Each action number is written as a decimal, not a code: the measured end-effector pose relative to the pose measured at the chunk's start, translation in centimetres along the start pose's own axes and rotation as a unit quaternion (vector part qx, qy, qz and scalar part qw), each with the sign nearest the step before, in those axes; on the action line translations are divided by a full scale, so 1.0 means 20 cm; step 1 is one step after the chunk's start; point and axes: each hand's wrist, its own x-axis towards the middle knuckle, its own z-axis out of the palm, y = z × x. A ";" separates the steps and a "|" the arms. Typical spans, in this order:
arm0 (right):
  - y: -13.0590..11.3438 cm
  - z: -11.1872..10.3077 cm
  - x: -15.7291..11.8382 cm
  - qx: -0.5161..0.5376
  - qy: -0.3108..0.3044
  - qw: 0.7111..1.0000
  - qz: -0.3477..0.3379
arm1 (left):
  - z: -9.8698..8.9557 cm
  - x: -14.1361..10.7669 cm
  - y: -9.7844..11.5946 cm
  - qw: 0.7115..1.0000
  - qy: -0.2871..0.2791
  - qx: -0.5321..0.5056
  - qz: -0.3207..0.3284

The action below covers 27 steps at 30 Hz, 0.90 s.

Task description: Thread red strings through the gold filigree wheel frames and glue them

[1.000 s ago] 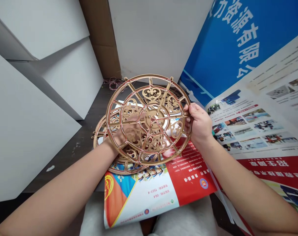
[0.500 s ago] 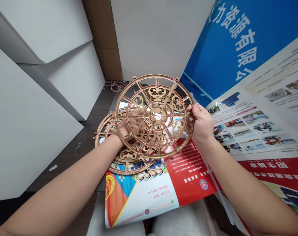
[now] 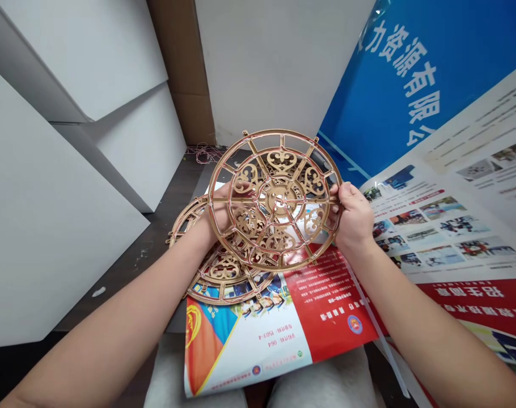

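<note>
Gold fretwork wheel [image 3: 279, 199] being held up over a lap, is it?

Yes, and it's overlapping a second wheel [image 3: 224, 269], which is lying on a red-and-white poster [image 3: 326, 300].

How are the hands placed?

Apart, on opposite sides. The right hand [image 3: 354, 218] is clamping the rim [image 3: 283, 136] with its fingers [image 3: 347, 195]. The left hand [image 3: 218, 212] is sitting behind the spokes [image 3: 258, 158], and I can't tell whether it's gripping or only propping.

What's the risk?

A tangle of pink wire [image 3: 204, 153] is lying behind them, and similar strands are threading the frame. A snag on the lower wheel could tear those loose, while uneven pressure from that one firm grip could bend the slim spokes.
</note>
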 end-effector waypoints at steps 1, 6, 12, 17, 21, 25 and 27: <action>0.00 0.00 0.00 0.002 0.003 1.000 0.001 | 0.01 -0.01 0.01 1.000 -0.001 0.013 0.014; 0.00 0.00 0.01 0.007 0.009 1.000 0.008 | -0.03 -0.04 0.05 0.999 0.008 -0.008 0.042; 0.01 -0.01 0.02 0.001 -0.003 1.000 -0.002 | -0.02 -0.03 0.14 0.992 0.047 -0.119 0.018; 0.02 -0.01 0.03 -0.002 0.005 1.000 -0.002 | 0.03 -0.07 0.18 0.996 0.007 -0.083 -0.007; 0.03 -0.02 0.04 0.003 0.025 1.000 0.001 | 0.04 -0.08 0.17 0.998 0.006 -0.056 0.028; 0.03 -0.02 0.04 0.007 0.027 1.000 -0.001 | 0.03 -0.09 0.16 0.998 0.003 -0.007 0.068; 0.03 -0.02 0.04 0.008 0.030 1.000 -0.002 | 0.02 -0.08 0.17 0.996 -0.003 0.016 0.083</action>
